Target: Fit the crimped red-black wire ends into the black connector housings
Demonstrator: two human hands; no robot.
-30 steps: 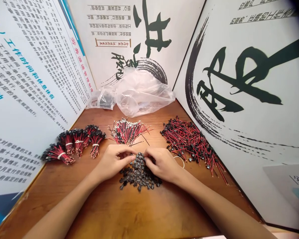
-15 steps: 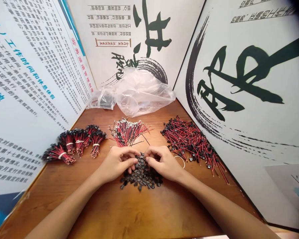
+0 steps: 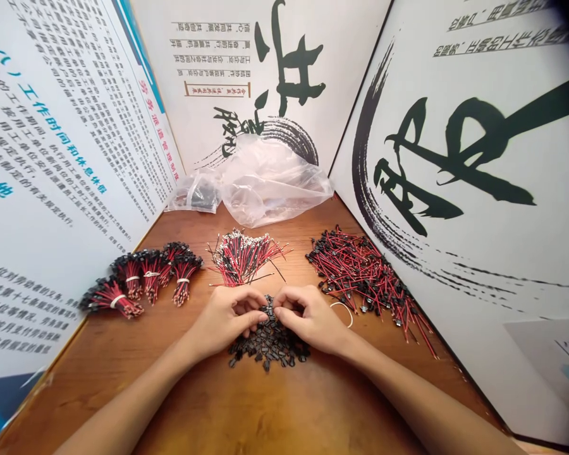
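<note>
Both hands meet over a heap of small black plastic connector housings (image 3: 270, 344) on the wooden table (image 3: 246, 411). My left hand (image 3: 227, 316) is curled with its fingertips pinched at the top of the heap. My right hand (image 3: 308, 316) is curled the same way, fingertips pinched against the left hand's. A small black piece shows between the two pinches; I cannot make out which hand holds it. Just beyond the hands lies a loose bunch of red and black wires (image 3: 244, 253).
Several banded wire bundles (image 3: 142, 278) lie at the left. A large loose pile of wires with black plugs (image 3: 365, 272) lies at the right, a white rubber band (image 3: 344, 311) beside it. Clear plastic bags (image 3: 260, 180) sit at the back. Printed boards wall in three sides.
The hands have closed in toward each other over the black heap, fingertips now touching. The view has tilted slightly, so everything sits a little lower.
</note>
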